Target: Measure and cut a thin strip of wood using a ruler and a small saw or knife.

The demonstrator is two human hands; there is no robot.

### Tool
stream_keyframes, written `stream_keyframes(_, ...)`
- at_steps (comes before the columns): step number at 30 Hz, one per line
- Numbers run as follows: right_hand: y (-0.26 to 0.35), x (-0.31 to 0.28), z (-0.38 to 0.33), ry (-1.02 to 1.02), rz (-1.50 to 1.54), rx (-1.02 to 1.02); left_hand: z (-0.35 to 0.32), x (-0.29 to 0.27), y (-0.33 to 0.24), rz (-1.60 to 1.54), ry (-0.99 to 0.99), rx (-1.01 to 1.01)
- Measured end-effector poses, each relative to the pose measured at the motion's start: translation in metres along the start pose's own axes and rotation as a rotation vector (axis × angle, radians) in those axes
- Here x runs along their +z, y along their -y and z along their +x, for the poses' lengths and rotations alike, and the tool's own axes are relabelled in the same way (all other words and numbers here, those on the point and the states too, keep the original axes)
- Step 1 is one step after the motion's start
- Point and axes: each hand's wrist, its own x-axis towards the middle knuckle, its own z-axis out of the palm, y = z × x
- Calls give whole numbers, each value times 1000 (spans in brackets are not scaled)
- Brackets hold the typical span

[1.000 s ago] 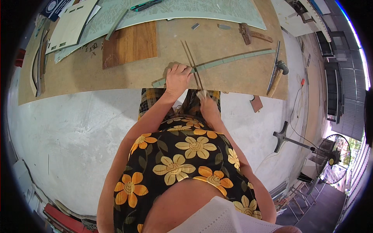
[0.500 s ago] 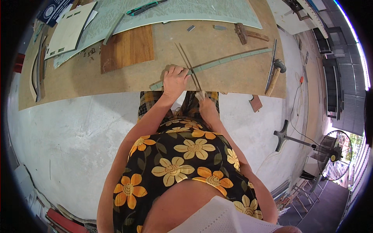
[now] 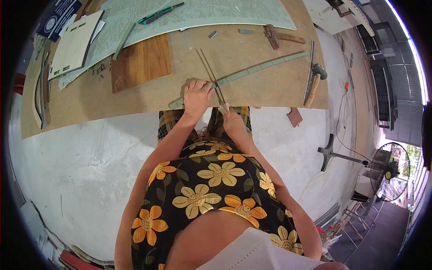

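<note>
A long narrow green-grey strip with dark cross lines lies slantwise on the bench, near its front edge. My left hand is closed over the strip's left part, holding it down with bent fingers. In my right hand, closed at the bench edge, is the pale handle of a long thin saw-like tool. It shows as two thin dark lines crossing the strip just right of my left fingers; whether one line is a shadow I cannot tell. The blade's teeth are too small to make out.
A hammer and a mallet lie at the right, beside a dark metal bar. Behind are a brown wooden board, a green sheet and a utility knife. A standing fan is at far right.
The whole view has shifted slightly, so bench things appear a little further left. Both hands keep their hold, and the tool still crosses the strip at about the same place.
</note>
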Motion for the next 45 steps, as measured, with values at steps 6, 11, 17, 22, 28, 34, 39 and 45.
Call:
stream_keyframes(6, -16, -6, -33, -15, 17, 14, -2, 2, 1, 5, -11, -4)
stream_keyframes(11, -16, -10, -52, 35, 9, 197, 1, -2, -1, 4, -2, 14)
stream_keyframes(17, -1, 6, 10, -4, 52, 98, 0, 1, 0, 15, -11, 18)
stream_keyframes(22, -12, -12, -50, 26, 52, 80, -2, 3, 2, 38, -16, 10)
stream_keyframes(28, -13, -6, -18, -16, 62, 29, 1, 1, -1, 30, -19, 20)
stream_keyframes(34, -10, -6, -20, -10, 53, 38, -1, 3, 0, 9, -27, 15)
stream_keyframes(39, -25, -20, -76, 60, 35, 105, 2, 2, -2, 28, -29, 19)
stream_keyframes(45, -14, -44, -83, 18, 223, 189, -2, 2, 2, 15, -34, 16)
